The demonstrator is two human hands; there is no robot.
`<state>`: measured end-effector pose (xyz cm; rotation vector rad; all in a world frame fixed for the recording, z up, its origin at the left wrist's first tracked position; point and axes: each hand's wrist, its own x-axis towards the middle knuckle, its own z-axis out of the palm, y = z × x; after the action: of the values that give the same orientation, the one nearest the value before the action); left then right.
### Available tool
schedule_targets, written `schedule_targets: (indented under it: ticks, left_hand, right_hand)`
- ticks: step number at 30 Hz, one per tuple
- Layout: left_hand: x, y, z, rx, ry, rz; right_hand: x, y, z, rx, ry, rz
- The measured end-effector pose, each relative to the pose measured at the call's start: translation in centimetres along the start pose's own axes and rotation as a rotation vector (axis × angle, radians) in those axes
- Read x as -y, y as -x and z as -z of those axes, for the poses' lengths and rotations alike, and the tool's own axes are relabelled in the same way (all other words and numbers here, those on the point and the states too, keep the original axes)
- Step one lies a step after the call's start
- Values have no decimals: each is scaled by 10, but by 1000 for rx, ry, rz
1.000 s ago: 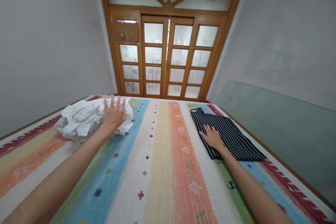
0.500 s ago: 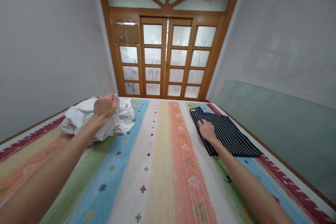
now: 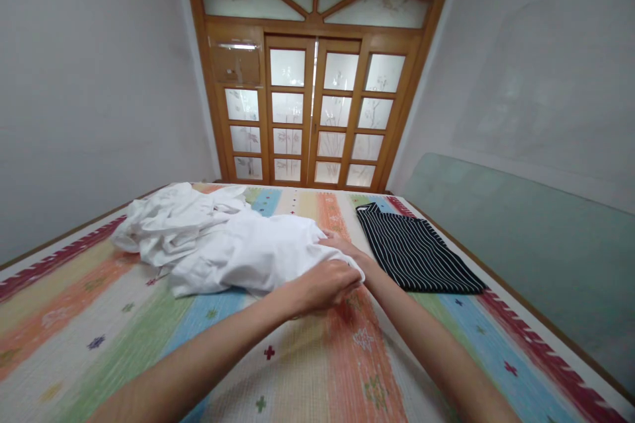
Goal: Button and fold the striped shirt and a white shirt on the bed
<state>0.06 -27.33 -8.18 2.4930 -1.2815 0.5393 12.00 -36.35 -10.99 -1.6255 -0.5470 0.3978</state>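
my left hand (image 3: 325,285) is gripping the edge of the rumpled white cloth garment (image 3: 268,248) on the multicoloured striped cover (image 3: 302,377); my right hand (image 3: 344,246) is touching it, grip unclear. the black-and-white pinstriped garment (image 3: 421,252) is lying flat, seemingly folded; the white is lying unfolded.

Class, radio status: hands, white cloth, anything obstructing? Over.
Left hand gripping edge of white cloth; right hand touching it. Cloth bunched at left. Black striped garment apart, not obstructing.

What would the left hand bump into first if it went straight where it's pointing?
Probably the right forearm, just beyond the white cloth the left hand grips, though depth is unclear.
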Motion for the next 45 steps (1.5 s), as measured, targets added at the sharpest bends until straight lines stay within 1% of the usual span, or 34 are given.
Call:
schedule_targets:
  ticks: [2, 3, 5, 7, 8, 9, 10, 11, 12, 13, 15, 17, 18, 19, 20, 23, 26, 28, 30, 32, 33, 34, 36, 37, 39, 41, 45]
  left_hand:
    - [-2, 8, 2, 2, -47, -36]
    - [1, 13, 6, -20, -65, -43]
    - [14, 23, 17, -98, -109, -14]
    - [37, 36, 29, -183, -197, 98]
    - [52, 44, 35, -212, -256, 183]
    - [67, 52, 39, -210, -308, 272]
    - [82, 62, 42, -184, -361, 361]
    - [97, 74, 45, -140, -417, 456]
    - [111, 86, 46, -92, -476, 559]
    - [123, 99, 47, -42, -534, 653]
    - [142, 127, 47, 39, -584, 792]
    - [152, 151, 45, 94, -580, 866]
    - [156, 161, 45, 110, -571, 868]
    - [158, 169, 44, 111, -559, 871]
    - [161, 174, 43, 102, -550, 874]
    - [170, 181, 43, 69, -550, 911]
    - [180, 179, 43, 88, -564, 963]
    - [183, 174, 43, 89, -561, 1005]
    - [180, 165, 42, 75, -573, 1030]
    - [172, 149, 38, 51, -567, 1024]
    - [166, 140, 36, 38, -525, 1018]
    - [160, 130, 33, 35, -436, 1011]
    - [148, 110, 27, 104, -152, 1037]
    - [143, 101, 23, 134, -55, 1032]
    - [134, 89, 17, 185, 119, 1004]
    - [127, 83, 13, 193, 218, 975]
    - [117, 83, 11, 190, 211, 993]
  right_hand:
    - [4, 3, 14, -74, -25, 15]
    - [8, 5, 23, -141, -47, 37]
    - [15, 8, 46, -340, -55, 130]
    - [20, 12, 71, -546, -3, 228]
    - [21, 14, 83, -633, 44, 260]
    - [20, 16, 95, -691, 110, 273]
    - [18, 18, 104, -715, 200, 262]
    - [15, 22, 112, -701, 309, 227]
    - [10, 25, 118, -648, 430, 174]
    - [5, 29, 121, -563, 553, 113]
    - [-6, 37, 123, -332, 760, 12]
    - [-16, 42, 118, -121, 876, -29]
    - [-19, 43, 114, -59, 913, -36]
    - [-21, 44, 110, -31, 949, -44]
    - [-22, 43, 107, -32, 983, -58]
    - [-17, 40, 99, -101, 1085, -119]
    - [-6, 41, 93, -203, 1230, -195]
    - [1, 43, 89, -292, 1339, -229]
    - [6, 44, 86, -377, 1385, -209]
    - [9, 39, 83, -411, 1366, -133]
    - [10, 34, 82, -396, 1341, -76]
    - [10, 28, 80, -363, 1310, -15]
    - [10, 15, 76, -257, 1232, 74]
    - [11, 8, 73, -202, 1186, 94]
    - [11, -3, 66, -111, 1109, 88]
    - [12, -9, 58, -22, 1111, 48]
    - [15, -7, 43, 161, 1213, -32]
